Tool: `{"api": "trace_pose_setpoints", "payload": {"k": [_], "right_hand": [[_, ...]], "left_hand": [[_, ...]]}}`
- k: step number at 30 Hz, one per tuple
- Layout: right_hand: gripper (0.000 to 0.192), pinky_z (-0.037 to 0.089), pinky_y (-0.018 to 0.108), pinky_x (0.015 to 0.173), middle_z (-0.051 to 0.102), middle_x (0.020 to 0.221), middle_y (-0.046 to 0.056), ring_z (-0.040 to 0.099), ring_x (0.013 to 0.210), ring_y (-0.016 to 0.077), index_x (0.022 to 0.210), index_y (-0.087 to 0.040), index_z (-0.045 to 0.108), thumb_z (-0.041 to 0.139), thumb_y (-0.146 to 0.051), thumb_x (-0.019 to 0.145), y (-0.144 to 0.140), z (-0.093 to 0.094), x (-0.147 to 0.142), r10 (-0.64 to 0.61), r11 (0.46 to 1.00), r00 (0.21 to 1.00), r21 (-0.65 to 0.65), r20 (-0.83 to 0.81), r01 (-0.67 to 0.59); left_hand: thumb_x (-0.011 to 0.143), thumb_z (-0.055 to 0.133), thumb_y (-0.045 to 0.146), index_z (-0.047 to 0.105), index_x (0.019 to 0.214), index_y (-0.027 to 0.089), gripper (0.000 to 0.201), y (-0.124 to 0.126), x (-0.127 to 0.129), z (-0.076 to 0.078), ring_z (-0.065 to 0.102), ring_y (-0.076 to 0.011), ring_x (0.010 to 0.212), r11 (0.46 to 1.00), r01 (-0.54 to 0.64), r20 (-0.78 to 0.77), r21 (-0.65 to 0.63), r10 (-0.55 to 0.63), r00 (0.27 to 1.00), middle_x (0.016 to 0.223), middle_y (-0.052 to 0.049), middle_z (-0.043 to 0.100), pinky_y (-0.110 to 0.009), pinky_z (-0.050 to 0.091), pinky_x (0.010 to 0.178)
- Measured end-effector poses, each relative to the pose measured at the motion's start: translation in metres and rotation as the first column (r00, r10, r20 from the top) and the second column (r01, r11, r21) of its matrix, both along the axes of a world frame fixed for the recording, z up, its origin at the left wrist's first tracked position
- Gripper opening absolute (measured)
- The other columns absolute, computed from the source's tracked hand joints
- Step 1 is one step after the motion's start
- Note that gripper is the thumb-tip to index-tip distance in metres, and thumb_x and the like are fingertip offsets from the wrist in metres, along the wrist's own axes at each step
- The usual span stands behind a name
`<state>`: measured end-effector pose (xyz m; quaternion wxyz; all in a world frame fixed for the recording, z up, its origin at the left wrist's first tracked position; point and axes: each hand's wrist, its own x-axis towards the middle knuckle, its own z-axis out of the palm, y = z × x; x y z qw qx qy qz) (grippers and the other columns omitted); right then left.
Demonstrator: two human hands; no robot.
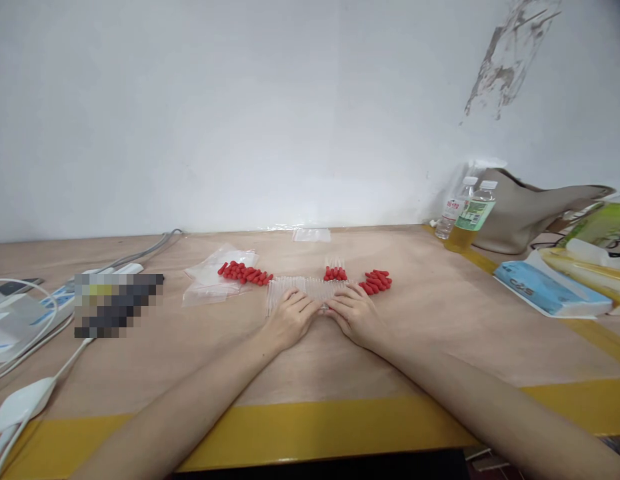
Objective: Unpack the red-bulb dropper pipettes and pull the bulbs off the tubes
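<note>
A row of thin clear tubes (303, 285) lies side by side across the middle of the table. My left hand (291, 317) rests over the near part of this row, its fingers bent and closed. Opposite it, my right hand (356, 315) is closed too, and the fingertips of both hands almost meet. Between them a short bit of clear tube (325, 307) shows; most of it is hidden by the fingers. Beyond the row lie several tubes with red rubber bulbs (335, 273) on their ends. Loose red bulbs are heaped at left (245, 273) and right (376, 282).
Clear plastic bags (205, 293) lie under the left heap, with another flat bag (311, 235) by the wall. Power strip and cables (60, 303) are at left. Two bottles (467, 213), a grey bag (515, 213) and a blue tissue pack (550, 288) stand at right. Yellow tape (315, 430) lines the front edge.
</note>
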<state>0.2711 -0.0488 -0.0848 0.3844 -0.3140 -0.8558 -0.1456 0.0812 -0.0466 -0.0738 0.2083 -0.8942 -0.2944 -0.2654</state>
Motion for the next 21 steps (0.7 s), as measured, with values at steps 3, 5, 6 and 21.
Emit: {"api": "trace_pose_setpoints", "payload": {"k": [3,5,6,21], "right_hand": [[0.017,0.041,0.033,0.084,0.064,0.074,0.004,0.056,0.077,0.0141,0.087,-0.017,0.061,0.045,-0.021,0.085,0.0011,-0.0006,0.0002,0.061,0.998,0.998,0.019,0.015,-0.061],[0.018,0.045,0.029,0.075,0.064,0.074,0.005,0.056,0.075,0.0143,0.087,-0.016,0.061,0.044,-0.022,0.086,0.0007,-0.0012,0.0007,0.074,0.997,0.997,0.019,0.027,-0.074],[0.018,0.046,0.028,0.071,0.063,0.074,0.005,0.056,0.075,0.0145,0.087,-0.015,0.061,0.044,-0.022,0.086,0.0003,-0.0015,0.0011,0.075,0.997,0.997,0.018,0.035,-0.076],[0.021,0.049,0.032,0.083,0.066,0.083,0.005,0.060,0.084,0.0153,0.095,-0.016,0.060,0.044,-0.012,0.084,0.0011,-0.0027,0.0099,0.105,0.970,0.990,0.209,0.089,-0.122]], "left_hand": [[0.086,0.037,0.017,0.058,0.083,0.016,0.021,-0.0022,0.0002,0.0009,0.050,-0.0138,0.071,1.000,-0.009,-0.004,0.000,0.009,1.000,0.067,-0.002,0.058,-0.032,0.036,0.081],[0.086,0.037,0.017,0.058,0.082,0.016,0.021,-0.0039,-0.0002,0.0019,0.051,-0.0137,0.071,1.000,-0.017,-0.003,-0.005,0.017,1.000,0.066,-0.002,0.057,-0.033,0.035,0.083],[0.086,0.037,0.017,0.058,0.082,0.017,0.021,-0.0047,-0.0006,0.0025,0.051,-0.0135,0.070,1.000,-0.019,0.001,-0.014,0.019,1.000,0.066,-0.002,0.057,-0.033,0.034,0.084],[0.088,0.033,0.023,0.058,0.072,0.017,0.030,-0.0089,-0.0035,0.0055,0.051,-0.0115,0.063,0.979,-0.018,0.109,-0.201,0.041,0.993,0.063,-0.001,0.058,-0.034,0.031,0.083]]}}
